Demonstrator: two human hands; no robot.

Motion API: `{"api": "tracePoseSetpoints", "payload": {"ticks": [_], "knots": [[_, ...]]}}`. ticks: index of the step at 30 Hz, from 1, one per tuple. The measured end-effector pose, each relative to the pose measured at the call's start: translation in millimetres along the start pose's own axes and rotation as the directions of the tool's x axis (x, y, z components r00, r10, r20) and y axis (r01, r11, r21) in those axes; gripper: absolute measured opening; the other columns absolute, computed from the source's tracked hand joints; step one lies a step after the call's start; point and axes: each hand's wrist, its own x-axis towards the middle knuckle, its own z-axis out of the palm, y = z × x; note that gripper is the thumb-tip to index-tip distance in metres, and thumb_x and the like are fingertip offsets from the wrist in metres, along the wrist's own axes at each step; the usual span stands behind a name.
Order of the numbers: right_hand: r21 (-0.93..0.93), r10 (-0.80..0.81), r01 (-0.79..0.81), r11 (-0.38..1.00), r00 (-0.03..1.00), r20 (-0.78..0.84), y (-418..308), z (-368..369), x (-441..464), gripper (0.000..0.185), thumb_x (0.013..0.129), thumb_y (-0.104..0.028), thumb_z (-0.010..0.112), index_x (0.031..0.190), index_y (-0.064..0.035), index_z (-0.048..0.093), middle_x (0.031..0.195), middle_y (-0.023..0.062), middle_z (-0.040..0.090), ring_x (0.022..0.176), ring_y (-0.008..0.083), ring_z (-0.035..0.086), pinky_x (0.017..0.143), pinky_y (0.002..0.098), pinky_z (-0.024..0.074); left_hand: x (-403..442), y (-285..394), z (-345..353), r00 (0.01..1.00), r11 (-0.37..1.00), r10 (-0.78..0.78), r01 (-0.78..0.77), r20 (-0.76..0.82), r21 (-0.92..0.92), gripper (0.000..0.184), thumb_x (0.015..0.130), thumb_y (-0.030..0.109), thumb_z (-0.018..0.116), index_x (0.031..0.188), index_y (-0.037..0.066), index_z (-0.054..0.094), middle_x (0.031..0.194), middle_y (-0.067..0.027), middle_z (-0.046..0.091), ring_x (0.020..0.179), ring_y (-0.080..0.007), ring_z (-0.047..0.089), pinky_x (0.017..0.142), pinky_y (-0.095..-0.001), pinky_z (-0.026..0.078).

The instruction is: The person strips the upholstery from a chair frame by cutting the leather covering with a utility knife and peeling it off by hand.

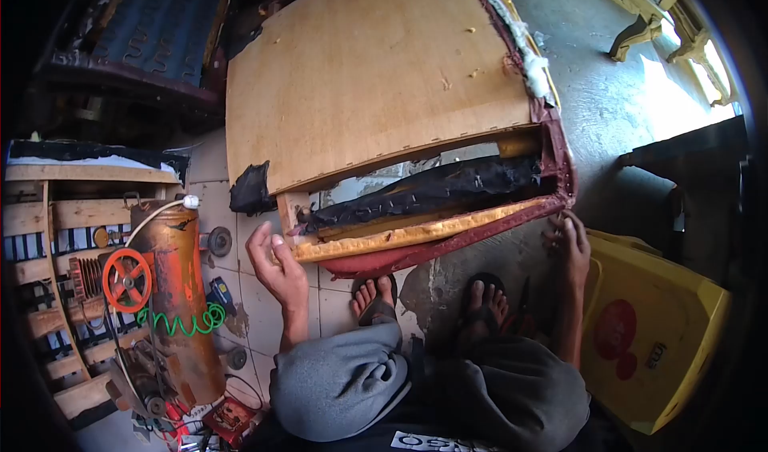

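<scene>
A sofa frame (384, 76) with a bare plywood panel lies in front of me, its near edge facing my knees. Maroon upholstery (558, 160) wraps its right corner, and a loose maroon flap hangs under the yellowish foam strip (416, 230) along the near edge. Torn black fabric (432, 190) covers a bar inside the gap. My left hand (282, 270) is beside the near left corner, thumb and fingers apart. My right hand (571, 242) is just below the near right corner, fingers bent and spread; whether either hand touches the frame is unclear.
An orange air compressor (180, 292) with a red wheel and green coiled hose stands at left, before a slatted wooden frame (28, 214). A yellow plastic crate (656, 324) is at right. Another frame with springs (156, 36) stands behind left; carved wooden legs (636, 38) show at upper right.
</scene>
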Motion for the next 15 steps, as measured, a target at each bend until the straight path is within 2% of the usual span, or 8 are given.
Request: {"api": "tracePoseSetpoints", "payload": {"ticks": [2,3,4,7,10,12,13,15], "knots": [[-0.131,0.086,-0.081,0.988,0.996,0.03,30,-11,-19,0.04,0.109,-0.028,0.061,0.141,-0.0038,0.062,0.115,0.0129,0.074,0.094,0.0197,0.073,0.081,0.0326,0.0587,8,57,10,0.902,0.992,0.124,-0.102,0.413,-0.075,0.02,0.107,0.007,0.055,0.121,0.0,0.067,0.108,-0.0107,0.073,0.098,-0.023,0.071,0.091,-0.0364,0.056],[-0.224,0.065,-0.056,0.973,0.997,0.031,51,-17,-28,0.041,0.107,-0.026,0.062,0.14,-0.002,0.062,0.113,0.0135,0.075,0.094,0.0193,0.073,0.084,0.0344,0.0592,16,74,21,0.765,0.956,0.257,-0.293,0.59,-0.037,0.021,0.108,0.01,0.054,0.12,-0.002,0.068,0.11,-0.0115,0.073,0.104,-0.0185,0.067,0.094,-0.0332,0.053],[-0.506,0.041,-0.045,0.861,0.999,-0.018,42,-7,-47,0.041,0.105,-0.021,0.063,0.139,0.0004,0.061,0.118,0.0181,0.075,0.103,0.0261,0.075,0.09,0.0376,0.0589,19,90,38,0.657,0.925,0.317,-0.372,0.684,-0.072,0.022,0.106,0.013,0.058,0.12,-0.001,0.069,0.114,-0.0142,0.073,0.106,-0.0246,0.07,0.096,-0.035,0.053],[-0.751,0.022,0.022,0.66,0.999,0.049,90,-29,-66,0.04,0.102,-0.018,0.064,0.137,0.0017,0.062,0.126,0.0229,0.073,0.115,0.0339,0.073,0.097,0.0407,0.0566,14,105,88,0.446,0.935,0.308,-0.305,0.84,-0.181,0.041,0.108,0.029,0.06,0.136,0.0,0.063,0.131,-0.0216,0.069,0.122,-0.0373,0.067,0.104,-0.042,0.051],[-0.72,0.015,0.022,0.694,0.999,0.045,105,-34,-87,0.038,0.101,-0.016,0.064,0.135,0.0008,0.064,0.127,0.0262,0.071,0.123,0.0391,0.069,0.101,0.0429,0.0544,17,103,124,0.295,0.923,0.277,-0.347,0.914,-0.168,0.054,0.11,0.045,0.055,0.139,0.0,0.062,0.135,-0.0227,0.067,0.122,-0.0393,0.066,0.104,-0.0425,0.051],[-0.714,0.039,-0.009,0.7,0.999,0.026,102,-33,-93,0.038,0.101,-0.017,0.064,0.134,0.0008,0.064,0.126,0.0265,0.072,0.122,0.0387,0.069,0.102,0.043,0.0538,30,121,131,0.144,0.958,0.02,-0.287,0.989,0.022,0.068,0.109,0.056,0.049,0.143,-0.001,0.059,0.14,-0.0251,0.064,0.126,-0.0414,0.064,0.108,-0.0435,0.049],[-0.711,0.067,-0.033,0.703,0.998,0.019,99,-34,-98,0.038,0.1,-0.018,0.064,0.134,0.0008,0.064,0.125,0.0267,0.072,0.122,0.0383,0.07,0.103,0.0431,0.0531,28,118,134,0.135,0.959,0.026,-0.285,0.99,0.013,0.068,0.109,0.056,0.049,0.143,-0.001,0.059,0.14,-0.0251,0.064,0.126,-0.0414,0.064,0.108,-0.0435,0.049],[-0.732,0.106,-0.053,0.68,0.994,0.027,89,-32,-100,0.038,0.1,-0.017,0.064,0.133,0.0009,0.065,0.124,0.0268,0.072,0.122,0.0385,0.07,0.103,0.0429,0.0535,19,99,141,0.301,0.953,0.113,-0.304,0.947,-0.017,0.072,0.109,0.058,0.047,0.145,-0.004,0.058,0.143,-0.0265,0.062,0.131,-0.0425,0.059,0.112,-0.0451,0.046]]}}
